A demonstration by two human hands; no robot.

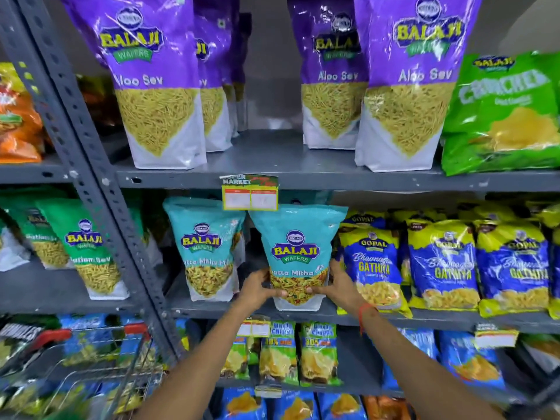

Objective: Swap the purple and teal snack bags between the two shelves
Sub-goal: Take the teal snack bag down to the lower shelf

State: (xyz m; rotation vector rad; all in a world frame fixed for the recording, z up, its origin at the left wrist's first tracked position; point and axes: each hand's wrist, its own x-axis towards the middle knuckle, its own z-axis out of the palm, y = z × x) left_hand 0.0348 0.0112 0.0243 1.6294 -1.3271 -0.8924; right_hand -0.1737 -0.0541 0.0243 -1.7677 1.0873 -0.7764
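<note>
Grey metal shelves (pixel 303 180) fill the shop wall. Purple snack bags (pixel 156 83) stand upright on the upper shelf. On the shelf below, a teal snack bag (pixel 298 247) stands upright, gripped low on both sides: left hand (pixel 257 287) and right hand (pixel 339 286), fingers closed on it. Another teal bag (pixel 204 247) stands just beside.

Off to my right on the top shelf there's a green chips bag (pixel 503 113) leaning a bit. Below it, a row of blue and yellow Gopal gathiya bags (pixel 442 268). Green Ratlami sev bags (pixel 88 247) sit in the bay to my left, a yellow price tag (pixel 250 195) hangs off the shelf edge, and a wire cart with red handles (pixel 100 356) is down low on my left.
</note>
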